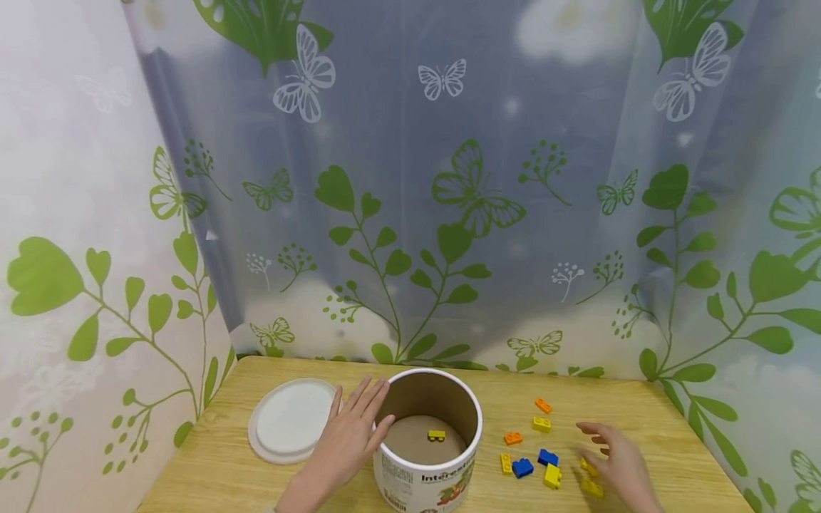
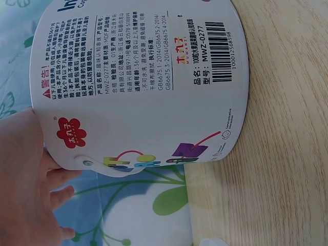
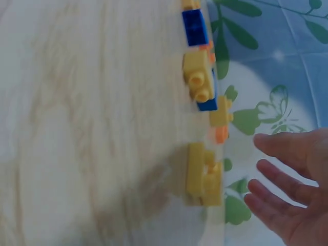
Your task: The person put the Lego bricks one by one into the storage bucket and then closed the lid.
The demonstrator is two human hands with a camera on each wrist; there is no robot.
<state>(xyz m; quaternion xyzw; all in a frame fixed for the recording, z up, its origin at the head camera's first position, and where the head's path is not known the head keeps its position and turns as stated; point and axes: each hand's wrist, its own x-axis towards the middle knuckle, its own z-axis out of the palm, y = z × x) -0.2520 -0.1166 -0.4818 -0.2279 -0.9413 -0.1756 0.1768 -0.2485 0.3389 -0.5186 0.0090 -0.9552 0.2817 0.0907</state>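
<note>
My left hand (image 1: 349, 436) lies at the left rim of a white round tub (image 1: 399, 479), its fingers fairly straight. In the left wrist view the hand (image 2: 25, 179) is against the tub's printed side (image 2: 138, 107). One yellow toy brick (image 1: 436, 435) lies on the tub's floor. My right hand (image 1: 618, 459) hovers with fingers spread over two yellow bricks (image 1: 593, 489), partly covering them in the head view. Nothing is between its fingers in the right wrist view, where the yellow bricks (image 3: 196, 169) lie beside the fingertips (image 3: 254, 201).
Between tub and right hand lie loose bricks: blue ones (image 1: 522, 467), orange ones (image 1: 543, 405) and more yellow ones (image 1: 541, 425). A white round lid (image 1: 295, 417) lies flat left of the tub. Behind the wooden table (image 1: 500, 388) hangs a patterned curtain (image 1: 385, 285).
</note>
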